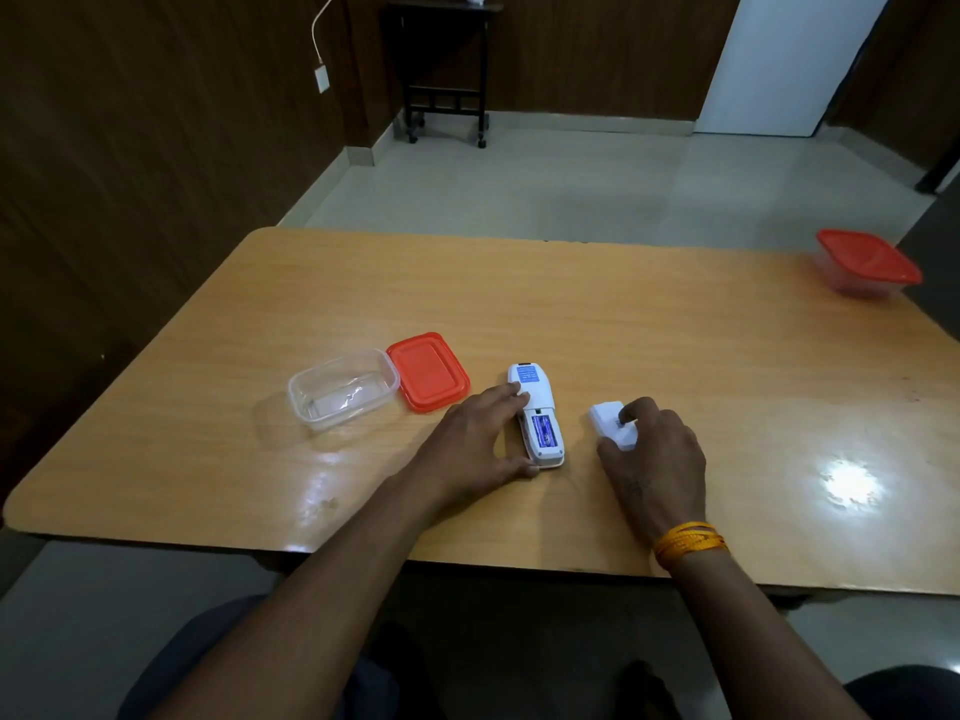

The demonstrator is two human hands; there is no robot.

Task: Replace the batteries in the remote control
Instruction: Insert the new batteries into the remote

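Right now the person sits at the table with both hands out on it. Nearest, the right hand is curled over the white battery cover, fingertips and thumb pinching its edges while it lies flat on the wood, just to the right of the remote. The left hand is spread wide and braces the remote from the left side, one finger up near its top end and the thumb at its bottom corner; it steadies rather than lifts.

The remote lies face down, its battery bay uncovered, and blue batteries sit inside it. Whether those are the old cells or the fresh ones I cannot tell. If they are new, only snapping the cover back on is left; if old, the swap itself has yet to happen.

A little farther left stands an open clear tub, which looks empty, with its red lid lying just beside it. Well apart, at the far right corner, a second tub sits closed under a red lid.
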